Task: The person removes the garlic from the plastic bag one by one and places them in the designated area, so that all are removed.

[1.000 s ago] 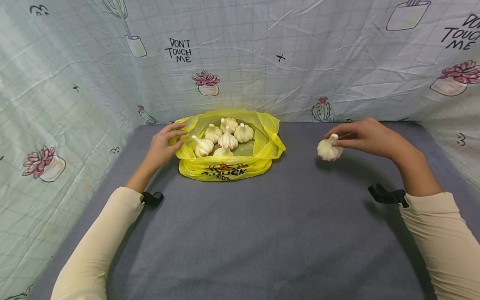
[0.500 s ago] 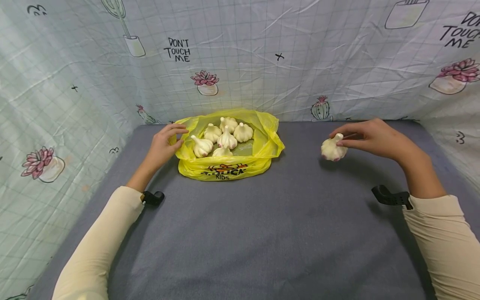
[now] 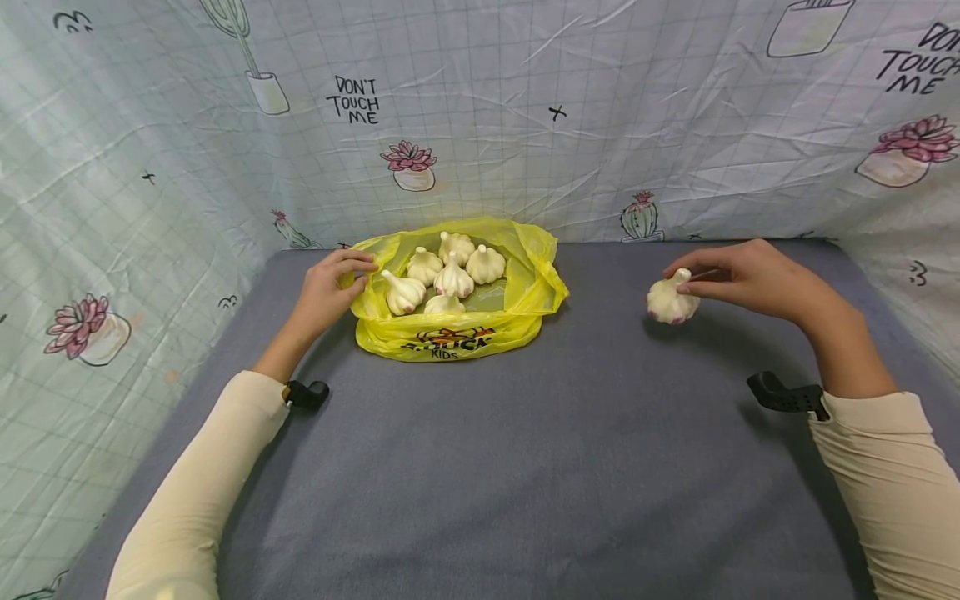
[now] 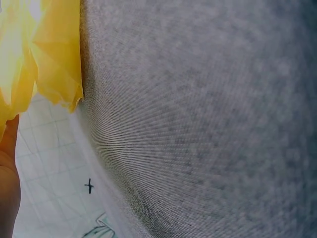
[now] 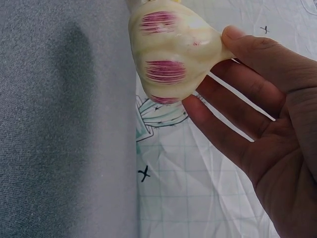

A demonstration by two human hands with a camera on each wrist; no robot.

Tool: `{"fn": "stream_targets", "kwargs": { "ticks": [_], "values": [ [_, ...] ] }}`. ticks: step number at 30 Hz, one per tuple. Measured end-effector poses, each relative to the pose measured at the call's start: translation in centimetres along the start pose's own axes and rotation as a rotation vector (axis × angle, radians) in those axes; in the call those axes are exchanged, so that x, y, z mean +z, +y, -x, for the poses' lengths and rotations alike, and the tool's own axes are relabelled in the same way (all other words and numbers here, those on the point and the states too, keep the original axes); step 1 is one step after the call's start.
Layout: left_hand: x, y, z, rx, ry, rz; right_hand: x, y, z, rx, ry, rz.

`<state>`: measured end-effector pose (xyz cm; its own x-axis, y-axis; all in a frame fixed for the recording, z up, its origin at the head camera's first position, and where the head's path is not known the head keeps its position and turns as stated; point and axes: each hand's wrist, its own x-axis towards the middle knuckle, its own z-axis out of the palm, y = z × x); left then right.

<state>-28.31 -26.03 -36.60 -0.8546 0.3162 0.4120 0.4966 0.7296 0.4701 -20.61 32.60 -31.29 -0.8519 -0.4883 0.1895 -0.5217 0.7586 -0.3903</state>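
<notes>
A yellow plastic bag (image 3: 450, 340) sits on the table with its mouth spread wide. Several garlic bulbs (image 3: 453, 277) lie inside it. My left hand (image 3: 324, 289) is at the bag's left rim, holding the edge between fingers and thumb. The left wrist view catches only part of that hand (image 4: 8, 186) beside the yellow plastic (image 4: 57, 54). Well to the right of the bag, my right hand (image 3: 750, 277) pinches one garlic bulb (image 3: 672, 302) by its stem, just above the table. Purple streaks mark this bulb (image 5: 168, 52) in the right wrist view.
A grey cloth (image 3: 525, 467) covers the table. Behind and along both sides hangs a white printed curtain (image 3: 495, 125), which meets the table's far edge close behind the bag. Black straps with protruding mounts (image 3: 783, 393) are on both wrists.
My right hand has drifted slightly right, away from the bag, carrying the garlic bulb with it. The left hand, the bag and the bulbs inside it stay put.
</notes>
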Motion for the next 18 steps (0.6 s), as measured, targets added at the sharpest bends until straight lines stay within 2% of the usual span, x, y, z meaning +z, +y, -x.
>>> {"fn": "stream_targets", "kwargs": {
  "ticks": [18],
  "values": [
    [-0.1, 0.4, -0.1, -0.01, 0.01, 0.026, 0.2, 2.4, 0.8, 0.094, 0.018, 0.064]
  ]
}}
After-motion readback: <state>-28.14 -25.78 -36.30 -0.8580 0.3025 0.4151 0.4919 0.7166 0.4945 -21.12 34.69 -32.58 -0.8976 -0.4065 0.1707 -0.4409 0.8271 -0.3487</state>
